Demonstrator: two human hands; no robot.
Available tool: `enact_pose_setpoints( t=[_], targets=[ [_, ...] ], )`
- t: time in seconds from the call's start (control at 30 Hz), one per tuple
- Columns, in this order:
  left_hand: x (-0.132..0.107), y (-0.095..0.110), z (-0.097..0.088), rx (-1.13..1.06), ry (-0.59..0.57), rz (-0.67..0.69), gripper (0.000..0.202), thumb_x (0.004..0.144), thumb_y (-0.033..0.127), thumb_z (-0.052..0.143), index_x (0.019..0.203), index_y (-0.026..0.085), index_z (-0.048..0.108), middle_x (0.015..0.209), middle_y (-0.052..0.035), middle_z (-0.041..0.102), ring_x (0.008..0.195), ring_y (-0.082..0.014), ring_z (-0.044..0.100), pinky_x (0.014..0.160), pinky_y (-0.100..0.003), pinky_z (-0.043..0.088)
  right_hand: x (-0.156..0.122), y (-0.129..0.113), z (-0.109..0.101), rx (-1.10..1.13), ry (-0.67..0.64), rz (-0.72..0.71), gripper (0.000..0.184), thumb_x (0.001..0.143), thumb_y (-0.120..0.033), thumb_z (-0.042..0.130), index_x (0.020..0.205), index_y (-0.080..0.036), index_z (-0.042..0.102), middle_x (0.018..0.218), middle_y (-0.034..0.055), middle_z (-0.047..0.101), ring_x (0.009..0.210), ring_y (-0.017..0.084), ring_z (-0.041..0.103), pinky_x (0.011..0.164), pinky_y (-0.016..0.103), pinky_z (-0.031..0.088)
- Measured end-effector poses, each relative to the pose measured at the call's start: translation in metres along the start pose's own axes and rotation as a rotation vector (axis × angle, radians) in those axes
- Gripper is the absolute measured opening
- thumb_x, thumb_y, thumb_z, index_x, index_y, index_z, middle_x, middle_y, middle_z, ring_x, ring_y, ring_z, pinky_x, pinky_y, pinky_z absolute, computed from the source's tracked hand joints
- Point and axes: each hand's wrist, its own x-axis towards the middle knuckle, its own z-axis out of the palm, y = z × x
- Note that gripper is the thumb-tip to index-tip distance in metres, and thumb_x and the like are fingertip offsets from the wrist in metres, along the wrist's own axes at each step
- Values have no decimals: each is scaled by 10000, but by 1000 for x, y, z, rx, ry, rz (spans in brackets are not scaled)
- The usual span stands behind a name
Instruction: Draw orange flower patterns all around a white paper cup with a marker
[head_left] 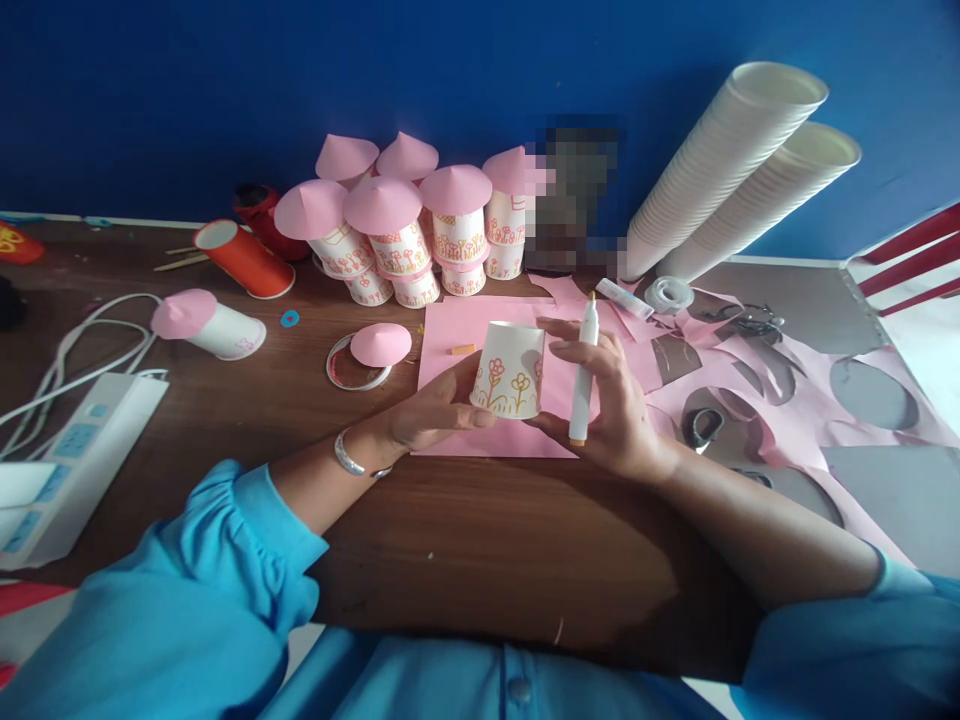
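Observation:
A white paper cup [510, 365], upside down and drawn with red and ochre flowers and grass, is held over a pink paper sheet [442, 430]. My left hand [439, 410] grips its left side and lower rim. In my right hand [607, 400] is a white paint marker [585, 372], uncapped, its ochre tip pointing up; fingers of that hand also steady the cup's right side. An ochre marker cap [463, 349] lies on the sheet behind my left hand. Just left of the sheet, a small pink paper cone [381, 345] rests by a roll of tape [341, 365].
Several decorated cup towers with pink cone roofs [457, 190] stand along the blue wall. Tall stacks of paper cups [727, 160] lean at right, above cut pink scraps [795, 400] and a glue stick [626, 298]. At left are a power strip [97, 450], a tipped cup [232, 325] and a red-orange cup [247, 260].

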Motion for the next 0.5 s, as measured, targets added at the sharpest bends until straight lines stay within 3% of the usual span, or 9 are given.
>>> enact_pose_setpoints(
  t=[0.1, 0.27, 0.4, 0.5],
  targets=[
    [1, 0, 1, 48, 56, -22, 637, 801, 305, 852, 1384, 249, 601, 1342, -132, 711, 1263, -325, 661, 1078, -486, 494, -1, 0, 2, -67, -8, -33, 680, 914, -343, 786, 1483, -284, 419, 1477, 180, 620, 1357, 371, 623, 1113, 642, 514],
    [1, 2, 2, 53, 121, -55, 574, 787, 323, 873, 1303, 210, 649, 1275, -128, 734, 1189, -292, 684, 1061, -454, 492, -3, -1, -1, -88, 30, -51, 726, 967, -403, 721, 1583, -251, 369, 1442, 191, 629, 1331, 369, 633, 1074, 616, 551],
    [1, 2, 2, 31, 186, -28, 559, 765, 349, 890, 1260, 213, 666, 1219, -99, 740, 1163, -273, 676, 1061, -440, 484, -3, -10, -14, -81, 139, -138, 510, 1080, -406, 506, 1548, -204, 489, 997, 88, 676, 883, 237, 697, 795, 430, 646],
    [1, 1, 2, 44, 218, -9, 543, 766, 355, 884, 1246, 215, 673, 1185, -88, 733, 1144, -266, 662, 1042, -429, 481, -1, -22, -20, -48, 1, -187, 377, 1081, -347, 499, 1377, -166, 646, 909, 68, 645, 732, 179, 665, 593, 305, 599]
  ],
)
